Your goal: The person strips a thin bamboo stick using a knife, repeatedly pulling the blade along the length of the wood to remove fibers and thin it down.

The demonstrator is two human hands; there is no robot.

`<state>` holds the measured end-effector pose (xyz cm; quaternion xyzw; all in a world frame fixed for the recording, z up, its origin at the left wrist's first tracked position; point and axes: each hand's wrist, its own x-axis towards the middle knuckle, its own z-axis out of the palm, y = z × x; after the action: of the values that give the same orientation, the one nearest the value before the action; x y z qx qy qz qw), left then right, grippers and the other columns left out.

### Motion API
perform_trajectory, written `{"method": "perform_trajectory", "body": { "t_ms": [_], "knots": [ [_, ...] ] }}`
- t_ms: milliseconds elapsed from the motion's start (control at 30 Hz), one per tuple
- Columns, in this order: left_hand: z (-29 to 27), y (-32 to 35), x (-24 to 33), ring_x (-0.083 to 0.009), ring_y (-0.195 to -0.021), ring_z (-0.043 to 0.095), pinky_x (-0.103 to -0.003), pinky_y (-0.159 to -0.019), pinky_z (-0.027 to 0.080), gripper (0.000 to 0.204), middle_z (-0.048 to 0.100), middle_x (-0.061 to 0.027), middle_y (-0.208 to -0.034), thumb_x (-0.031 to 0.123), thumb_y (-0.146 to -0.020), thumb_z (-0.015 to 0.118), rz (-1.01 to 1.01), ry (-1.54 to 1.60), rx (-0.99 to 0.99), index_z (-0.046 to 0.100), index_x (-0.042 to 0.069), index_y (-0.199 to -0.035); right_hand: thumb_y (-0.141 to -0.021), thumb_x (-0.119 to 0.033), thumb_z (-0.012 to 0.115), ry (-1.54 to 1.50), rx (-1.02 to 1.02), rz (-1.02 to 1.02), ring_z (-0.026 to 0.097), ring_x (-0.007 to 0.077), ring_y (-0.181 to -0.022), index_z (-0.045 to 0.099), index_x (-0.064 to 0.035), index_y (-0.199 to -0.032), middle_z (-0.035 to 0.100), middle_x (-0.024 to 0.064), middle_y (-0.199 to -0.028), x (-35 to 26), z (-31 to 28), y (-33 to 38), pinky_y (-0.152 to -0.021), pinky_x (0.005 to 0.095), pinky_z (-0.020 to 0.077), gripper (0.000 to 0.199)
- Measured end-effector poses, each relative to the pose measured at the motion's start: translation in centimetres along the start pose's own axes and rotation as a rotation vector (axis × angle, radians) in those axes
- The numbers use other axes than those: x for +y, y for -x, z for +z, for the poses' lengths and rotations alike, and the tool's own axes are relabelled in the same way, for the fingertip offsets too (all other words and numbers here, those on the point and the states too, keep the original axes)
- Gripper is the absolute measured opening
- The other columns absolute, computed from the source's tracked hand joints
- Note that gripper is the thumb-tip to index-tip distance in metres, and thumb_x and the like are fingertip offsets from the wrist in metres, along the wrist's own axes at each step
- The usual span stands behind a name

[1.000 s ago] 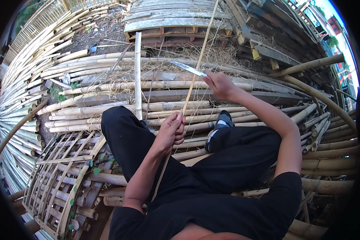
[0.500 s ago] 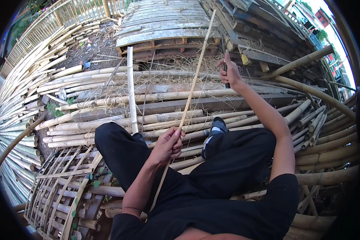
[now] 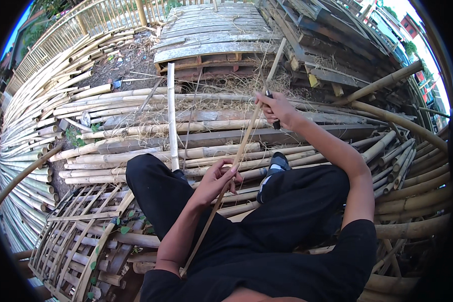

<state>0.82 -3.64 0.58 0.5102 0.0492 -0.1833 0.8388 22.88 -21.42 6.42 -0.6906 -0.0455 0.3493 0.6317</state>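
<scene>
Since the earlier frames the right hand [image 3: 279,108] has drawn back toward the body, from far out along the bamboo strip [image 3: 241,146] to nearer its middle. Its grip is clamped on a dark knife handle [image 3: 273,121] set against the strip. The left hand [image 3: 219,178] has its grip pinched around the strip lower down, above the black trousers [image 3: 287,211]. That strip runs slanting from the lap up over the bamboo poles [image 3: 136,131] toward the weathered planks [image 3: 211,35].
</scene>
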Motion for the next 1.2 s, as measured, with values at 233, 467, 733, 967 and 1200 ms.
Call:
{"method": "perform_trajectory", "body": {
  "t_ms": [233,467,733,967,1200],
  "knots": [
    [0.6,-0.6,0.2,-0.0025,-0.046,0.041,-0.019,-0.040,0.036,0.027,0.048,0.0022,-0.067,0.024,-0.097,0.054,0.091,-0.154,0.203,0.052,0.001,-0.112,-0.094,-0.033,0.059,0.255,-0.216,0.110,0.033,0.0034,-0.043,0.057,-0.0059,-0.095,0.038,-0.0059,-0.056,1.1,4.7,1.8,-0.039,0.0227,0.0268,0.027],
    [-0.2,-0.1,-0.2,-0.0022,-0.043,0.029,-0.019,-0.040,0.031,0.032,0.034,0.0052,-0.062,0.026,-0.102,0.040,0.089,-0.026,0.102,0.053,0.000,-0.117,-0.093,-0.035,0.060,0.127,0.050,-0.140,0.034,0.0031,-0.040,0.055,-0.0071,-0.088,0.040,-0.0068,-0.055,1.6,3.8,1.1,-0.036,0.0222,0.0270,0.029],
    [-0.2,-0.1,-0.1,-0.0045,-0.040,0.041,-0.020,-0.041,0.042,0.033,0.048,-0.0002,-0.065,0.026,-0.102,0.041,0.067,0.005,0.039,0.049,0.001,-0.121,-0.094,-0.028,0.060,0.061,0.029,-0.032,0.033,0.0022,-0.041,0.051,-0.0079,-0.089,0.039,-0.0064,-0.055,1.0,3.9,1.9,-0.037,0.0204,0.0259,0.022],
    [-0.7,-0.8,0.1,-0.0026,-0.041,0.032,-0.019,-0.038,0.032,0.031,0.038,0.0046,-0.062,0.026,-0.102,0.042,0.044,0.004,0.116,0.049,0.003,-0.122,-0.096,-0.037,0.053,0.948,-0.171,-0.547,0.045,0.0170,-0.050,0.056,-0.0015,-0.089,0.043,0.0054,-0.057,3.4,4.8,1.9,-0.050,0.0346,0.0377,0.036],
    [-2.0,-1.3,-0.8,-0.0002,-0.042,0.026,-0.018,-0.037,0.021,0.021,0.032,0.0072,-0.058,0.025,-0.102,0.042,0.126,-0.120,0.290,0.051,0.006,-0.099,-0.100,-0.034,0.037,1.150,-0.262,-0.459,0.055,0.0432,-0.071,0.055,-0.0011,-0.088,0.058,0.0235,-0.072,3.8,5.1,2.8,-0.063,0.0493,0.0411,0.039]
  ]
}}
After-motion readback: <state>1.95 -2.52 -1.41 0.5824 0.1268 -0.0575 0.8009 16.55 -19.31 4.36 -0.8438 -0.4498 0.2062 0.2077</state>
